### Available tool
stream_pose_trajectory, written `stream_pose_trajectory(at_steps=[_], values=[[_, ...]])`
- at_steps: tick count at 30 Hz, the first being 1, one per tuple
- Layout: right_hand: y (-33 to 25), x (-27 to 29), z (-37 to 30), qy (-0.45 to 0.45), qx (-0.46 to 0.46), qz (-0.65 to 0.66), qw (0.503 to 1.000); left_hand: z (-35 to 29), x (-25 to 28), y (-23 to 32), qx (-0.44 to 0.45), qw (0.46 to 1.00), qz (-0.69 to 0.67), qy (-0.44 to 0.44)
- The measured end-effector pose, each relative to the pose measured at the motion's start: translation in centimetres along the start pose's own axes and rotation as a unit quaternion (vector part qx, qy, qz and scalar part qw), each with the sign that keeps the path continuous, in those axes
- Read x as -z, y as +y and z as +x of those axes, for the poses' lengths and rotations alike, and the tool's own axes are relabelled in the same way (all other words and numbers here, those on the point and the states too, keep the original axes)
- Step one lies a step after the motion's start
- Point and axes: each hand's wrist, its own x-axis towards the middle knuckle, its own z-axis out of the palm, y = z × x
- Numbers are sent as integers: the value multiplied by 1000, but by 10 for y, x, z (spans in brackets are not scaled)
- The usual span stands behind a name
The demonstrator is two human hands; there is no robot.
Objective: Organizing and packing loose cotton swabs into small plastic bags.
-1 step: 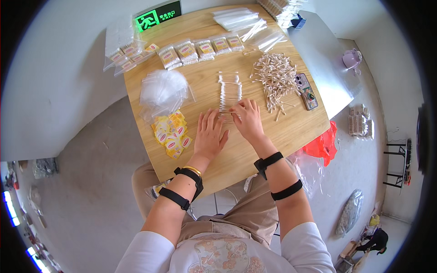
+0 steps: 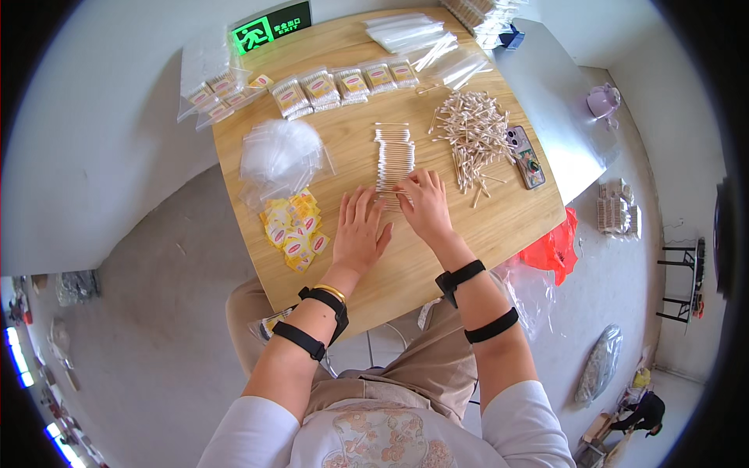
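Observation:
A row of cotton swabs [image 2: 396, 160] lies side by side in the middle of the wooden table [image 2: 351, 292]. At the row's near end my right hand [image 2: 426, 207] has its fingertips pinched on a cotton swab [image 2: 399, 192]. My left hand [image 2: 360, 232] rests flat at the near left of the row, fingers stretched out and thumb apart, holding nothing. Its fingertips are close to the lowest swabs, which the hands partly cover. Beyond my right hand lies a loose heap of cotton swabs [image 2: 477, 132].
Left on the table are clear plastic bags [image 2: 281, 152] and yellow cards [image 2: 292, 230]. Filled swab packs [image 2: 343, 84] line the far side, near clear sleeves [image 2: 406, 33]. A phone [image 2: 527, 158] lies by the right edge. A red bag [image 2: 552, 246] is below; a person [image 2: 644, 412] bends far right.

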Motion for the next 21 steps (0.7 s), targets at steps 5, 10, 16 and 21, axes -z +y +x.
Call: stream_pose_trajectory(at_steps=[5, 10, 16, 21], values=[[2, -1, 0, -10, 1, -13, 1000, 0, 0, 1, 4, 1000, 1, 3], [2, -1, 0, -15, 3, -7, 1000, 1, -1, 1, 3, 1000, 16, 0], [3, -1, 5, 5, 2, -8, 1000, 1, 0, 2, 4, 1000, 22, -3], [4, 0, 6, -17, -2, -14, 1000, 2, -1, 1, 7, 1000, 15, -4]])
